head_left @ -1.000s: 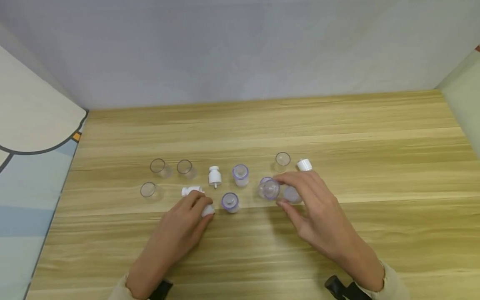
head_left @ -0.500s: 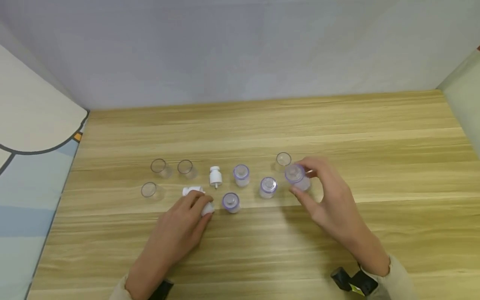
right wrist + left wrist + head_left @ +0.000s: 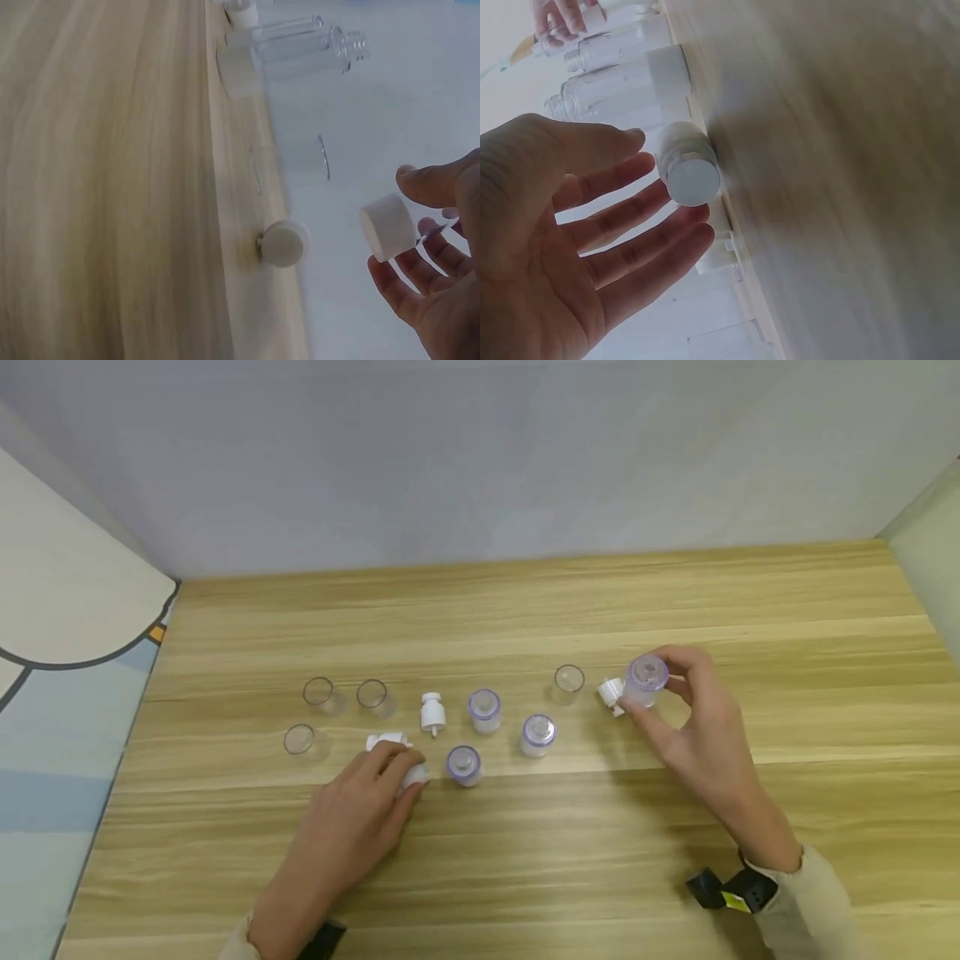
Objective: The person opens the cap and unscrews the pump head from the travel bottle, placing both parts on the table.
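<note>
My right hand grips a small clear bottle with a purple-tinted shoulder, above the table at right. Its white base faces the right wrist camera. Just left of it lies a white pump head. My left hand rests low on the table, relaxed fingers touching another white pump head; the left wrist view shows the thumb apart from it. Close by lie two more white pump heads, one upright-looking and one partly behind the fingers.
Three similar bottles stand mid-table: one at the back, one in front, one to the right. Several clear caps stand around, such as a left one and a right one. A grey wall borders the wooden table.
My right hand took hold of the bottle at right, lifted it and carried it right and away from me, past the white pump head. The left hand has stayed put.
</note>
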Action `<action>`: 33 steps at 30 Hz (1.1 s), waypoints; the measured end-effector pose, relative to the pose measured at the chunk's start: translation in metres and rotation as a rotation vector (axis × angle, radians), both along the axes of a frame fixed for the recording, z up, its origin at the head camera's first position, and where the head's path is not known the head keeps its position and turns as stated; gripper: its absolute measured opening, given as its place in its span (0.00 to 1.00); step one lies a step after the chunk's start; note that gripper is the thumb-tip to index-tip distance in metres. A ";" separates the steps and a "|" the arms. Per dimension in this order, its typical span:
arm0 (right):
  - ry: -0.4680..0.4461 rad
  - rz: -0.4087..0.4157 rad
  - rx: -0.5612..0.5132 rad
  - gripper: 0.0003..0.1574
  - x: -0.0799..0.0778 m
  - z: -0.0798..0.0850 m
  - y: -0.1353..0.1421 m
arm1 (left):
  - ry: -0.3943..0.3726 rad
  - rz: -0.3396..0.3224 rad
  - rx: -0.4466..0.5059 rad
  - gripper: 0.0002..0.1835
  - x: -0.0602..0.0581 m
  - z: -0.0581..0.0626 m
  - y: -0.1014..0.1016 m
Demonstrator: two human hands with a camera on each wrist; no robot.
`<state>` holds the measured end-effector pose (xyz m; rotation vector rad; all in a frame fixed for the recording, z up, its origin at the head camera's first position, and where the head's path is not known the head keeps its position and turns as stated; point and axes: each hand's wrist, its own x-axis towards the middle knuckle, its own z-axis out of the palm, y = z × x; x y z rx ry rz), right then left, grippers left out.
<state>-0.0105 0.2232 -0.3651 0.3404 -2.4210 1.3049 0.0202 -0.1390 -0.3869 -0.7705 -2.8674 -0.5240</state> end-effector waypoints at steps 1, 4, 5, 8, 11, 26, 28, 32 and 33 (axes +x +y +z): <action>-0.008 -0.003 -0.009 0.36 -0.002 -0.002 0.002 | 0.003 0.000 0.001 0.14 0.000 0.000 0.000; -0.051 -0.017 -0.036 0.37 -0.005 -0.007 0.008 | 0.008 0.000 0.000 0.14 0.001 0.000 -0.001; -0.074 -0.023 -0.048 0.37 -0.007 -0.008 0.010 | 0.010 0.000 0.000 0.14 0.001 0.000 -0.001; -0.152 -0.035 -0.084 0.37 -0.010 -0.012 0.016 | 0.016 -0.001 0.001 0.14 0.001 0.001 -0.001; -0.236 -0.038 -0.121 0.36 -0.013 -0.017 0.020 | 0.028 -0.002 0.007 0.14 0.001 0.003 -0.002; -0.379 -0.056 -0.085 0.36 -0.016 -0.034 0.030 | 0.135 -0.003 0.017 0.13 -0.003 0.015 -0.007; -0.393 -0.060 -0.075 0.36 -0.016 -0.035 0.031 | 0.169 -0.006 0.027 0.11 -0.005 0.018 -0.009; -0.422 -0.045 -0.054 0.42 -0.015 -0.036 0.034 | 0.226 0.001 0.048 0.06 -0.007 0.024 -0.017; -0.423 -0.035 -0.049 0.44 -0.014 -0.036 0.036 | 0.239 0.008 0.053 0.06 -0.007 0.026 -0.020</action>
